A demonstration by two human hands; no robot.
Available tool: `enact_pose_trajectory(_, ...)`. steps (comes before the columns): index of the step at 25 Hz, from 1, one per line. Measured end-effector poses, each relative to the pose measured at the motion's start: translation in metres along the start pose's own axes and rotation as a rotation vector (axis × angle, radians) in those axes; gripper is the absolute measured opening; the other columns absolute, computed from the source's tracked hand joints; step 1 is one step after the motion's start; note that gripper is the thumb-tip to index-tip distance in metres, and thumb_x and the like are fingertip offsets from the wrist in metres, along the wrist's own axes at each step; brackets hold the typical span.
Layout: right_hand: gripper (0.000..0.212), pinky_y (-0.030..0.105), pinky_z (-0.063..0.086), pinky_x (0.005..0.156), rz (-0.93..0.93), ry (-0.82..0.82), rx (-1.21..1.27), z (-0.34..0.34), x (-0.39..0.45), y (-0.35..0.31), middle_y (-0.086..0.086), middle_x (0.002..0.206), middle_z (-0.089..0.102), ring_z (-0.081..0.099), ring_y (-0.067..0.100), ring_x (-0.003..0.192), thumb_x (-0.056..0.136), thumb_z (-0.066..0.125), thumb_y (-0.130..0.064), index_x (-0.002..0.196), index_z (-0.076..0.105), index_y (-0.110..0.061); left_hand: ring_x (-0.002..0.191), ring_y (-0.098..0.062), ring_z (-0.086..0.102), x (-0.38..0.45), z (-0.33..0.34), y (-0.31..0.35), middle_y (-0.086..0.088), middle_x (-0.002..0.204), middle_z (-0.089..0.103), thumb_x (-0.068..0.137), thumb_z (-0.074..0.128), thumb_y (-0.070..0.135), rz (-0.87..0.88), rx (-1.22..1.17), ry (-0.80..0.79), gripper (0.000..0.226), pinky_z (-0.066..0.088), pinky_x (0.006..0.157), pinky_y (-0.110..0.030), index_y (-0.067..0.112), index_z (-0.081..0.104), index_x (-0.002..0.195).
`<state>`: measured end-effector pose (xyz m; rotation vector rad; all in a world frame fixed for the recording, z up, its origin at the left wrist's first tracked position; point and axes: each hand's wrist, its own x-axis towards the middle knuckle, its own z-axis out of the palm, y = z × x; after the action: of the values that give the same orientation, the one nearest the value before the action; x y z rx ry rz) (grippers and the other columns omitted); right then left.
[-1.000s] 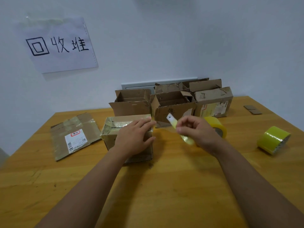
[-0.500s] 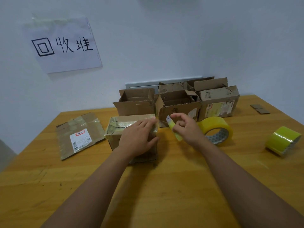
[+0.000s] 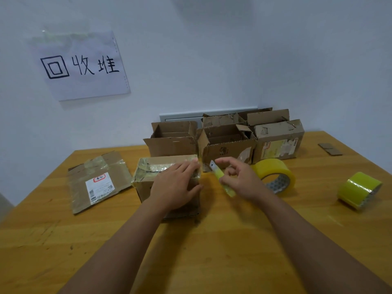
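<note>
Surface [image 3: 212,251]: wooden; both forearms reach across it from the near edge.
Left hand [image 3: 176,185]: fingers straight, palm flat on top of the taped box [image 3: 146,172]. It has kept this position over the last second and steadies the box.
Taped box: stands on the surface at centre-left, top flaps closed under glossy tape.
Right hand [image 3: 241,181]: pinches the utility knife [image 3: 222,179] by its yellow body, with the index finger raised. A second ago it was further right, in front of the tape roll [image 3: 275,175]. It is now nearer the box.
Utility knife: blade exposed and pointing up and left, just beside the box's right top edge, not yet touching.
Meaning for the task: the cut through the sealing tape appears about to begin, so the blade next needs to meet the seam.
Tape roll: now uncovered, lying just behind the right hand.
Second tape roll [image 3: 358,189]: well apart, at far right.
Open boxes [image 3: 227,143]: grouped against the wall.
</note>
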<state>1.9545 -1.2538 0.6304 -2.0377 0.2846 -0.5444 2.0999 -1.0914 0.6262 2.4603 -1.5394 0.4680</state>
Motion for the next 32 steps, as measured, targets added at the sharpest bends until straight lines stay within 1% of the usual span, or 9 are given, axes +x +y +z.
enact_pose_trajectory(3, 0.042, 0.018, 0.043, 0.06, -0.012, -0.014, -0.041, 0.008, -0.001, -0.004, -0.004, 0.066, 0.049, 0.047, 0.004, 0.059, 0.088, 0.064, -0.006, 0.121, 0.054, -0.029, 0.135, -0.012, 0.041, -0.001, -0.001, 0.0, 0.011, 0.152, 0.039, 0.092, 0.046, 0.065, 0.002, 0.011, 0.008, 0.064, 0.047, 0.094, -0.032, 0.037, 0.029, 0.147)
enact_pose_trajectory(7, 0.026, 0.025, 0.041, 0.058, 0.02, -0.039, -0.067, 0.014, 0.001, -0.005, -0.005, 0.066, 0.048, 0.044, 0.006, 0.058, 0.089, 0.063, -0.007, 0.11, 0.056, -0.021, 0.133, -0.011, 0.043, 0.0, -0.001, 0.0, 0.011, 0.151, 0.04, 0.091, 0.046, 0.065, 0.008, 0.013, 0.01, 0.062, 0.049, 0.092, -0.031, 0.038, 0.031, 0.145)
enact_pose_trajectory(9, 0.021, 0.025, 0.041, 0.057, 0.045, -0.043, -0.046, 0.014, 0.001, -0.002, -0.001, 0.067, 0.049, 0.045, 0.008, 0.058, 0.089, 0.063, -0.006, 0.107, 0.057, -0.015, 0.133, -0.011, 0.043, -0.001, -0.003, 0.002, 0.012, 0.151, 0.04, 0.092, 0.047, 0.064, 0.01, 0.012, 0.006, 0.06, 0.049, 0.092, -0.031, 0.039, 0.033, 0.144)
enact_pose_trajectory(14, 0.02, 0.018, 0.039, 0.052, 0.084, -0.055, 0.015, 0.012, 0.0, 0.002, 0.001, 0.065, 0.05, 0.043, 0.006, 0.053, 0.088, 0.064, -0.003, 0.104, 0.058, -0.013, 0.137, -0.011, 0.04, -0.002, -0.004, 0.002, 0.012, 0.155, 0.035, 0.092, 0.046, 0.063, 0.014, 0.021, 0.0, 0.057, 0.048, 0.094, -0.033, 0.039, 0.036, 0.143)
enact_pose_trajectory(20, 0.028, 0.017, 0.039, 0.05, 0.128, -0.072, 0.077, 0.013, -0.001, 0.004, -0.011, 0.057, 0.049, 0.044, 0.001, 0.048, 0.088, 0.064, -0.003, 0.111, 0.058, -0.018, 0.14, -0.013, 0.037, -0.002, -0.005, 0.002, 0.011, 0.157, 0.032, 0.093, 0.048, 0.062, 0.008, 0.005, -0.013, 0.056, 0.047, 0.098, -0.037, 0.038, 0.039, 0.143)
enact_pose_trajectory(23, 0.029, 0.022, 0.042, 0.053, 0.145, -0.065, 0.106, 0.014, -0.002, 0.006, -0.009, 0.059, 0.054, 0.05, 0.003, 0.052, 0.087, 0.065, -0.003, 0.112, 0.058, -0.018, 0.141, -0.012, 0.035, -0.002, -0.004, 0.001, 0.012, 0.158, 0.03, 0.093, 0.047, 0.063, 0.009, 0.004, -0.016, 0.056, 0.046, 0.099, -0.036, 0.039, 0.039, 0.142)
enact_pose_trajectory(26, 0.025, 0.028, 0.046, 0.061, 0.152, -0.041, 0.128, 0.014, -0.004, 0.009, -0.01, 0.057, 0.057, 0.053, 0.004, 0.055, 0.086, 0.066, -0.002, 0.107, 0.06, -0.014, 0.141, -0.01, 0.035, -0.001, -0.003, 0.0, 0.014, 0.158, 0.029, 0.092, 0.046, 0.064, 0.017, 0.003, -0.021, 0.055, 0.046, 0.098, -0.034, 0.04, 0.039, 0.141)
enact_pose_trajectory(30, 0.022, 0.029, 0.045, 0.068, 0.121, -0.032, 0.113, 0.011, -0.001, 0.01, -0.013, 0.052, 0.051, 0.049, 0.004, 0.056, 0.086, 0.067, 0.001, 0.105, 0.064, -0.009, 0.141, -0.01, 0.034, -0.001, -0.003, -0.001, 0.015, 0.158, 0.03, 0.092, 0.047, 0.064, 0.018, -0.005, -0.034, 0.054, 0.046, 0.098, -0.035, 0.04, 0.04, 0.14)
enact_pose_trajectory(32, 0.021, 0.03, 0.043, 0.067, 0.112, -0.098, 0.061, 0.009, -0.001, 0.01, -0.003, 0.061, 0.052, 0.048, 0.011, 0.06, 0.085, 0.066, 0.001, 0.102, 0.067, -0.012, 0.14, -0.009, 0.034, -0.001, -0.004, -0.001, 0.015, 0.157, 0.03, 0.092, 0.048, 0.063, 0.022, -0.008, -0.037, 0.053, 0.046, 0.096, -0.034, 0.039, 0.041, 0.138)
